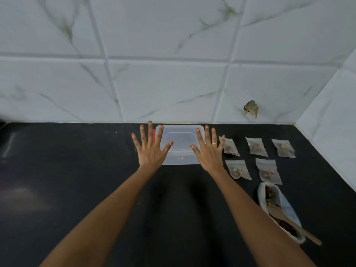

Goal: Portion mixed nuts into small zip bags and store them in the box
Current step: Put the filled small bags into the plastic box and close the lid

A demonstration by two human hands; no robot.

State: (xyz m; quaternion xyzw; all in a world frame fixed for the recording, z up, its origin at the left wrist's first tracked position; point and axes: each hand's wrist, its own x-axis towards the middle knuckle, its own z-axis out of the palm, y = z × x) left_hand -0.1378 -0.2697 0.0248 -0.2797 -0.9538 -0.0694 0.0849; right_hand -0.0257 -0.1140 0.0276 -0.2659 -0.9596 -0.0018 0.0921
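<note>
On a black countertop (77, 170) below white marble-look tiles (173, 83), the left hand (152, 151) and right hand (209, 153) spread open-fingered over the centre-frame clear plastic lidded box (180, 143), beside five small clear zip bags of nuts (257, 147) to the right; lifting the lid evenly from both ends seemed wisest.

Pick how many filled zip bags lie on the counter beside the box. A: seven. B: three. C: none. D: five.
D: five zip bags lie on the counter to the right of the box, three in the far row and two in the nearer row.
</note>
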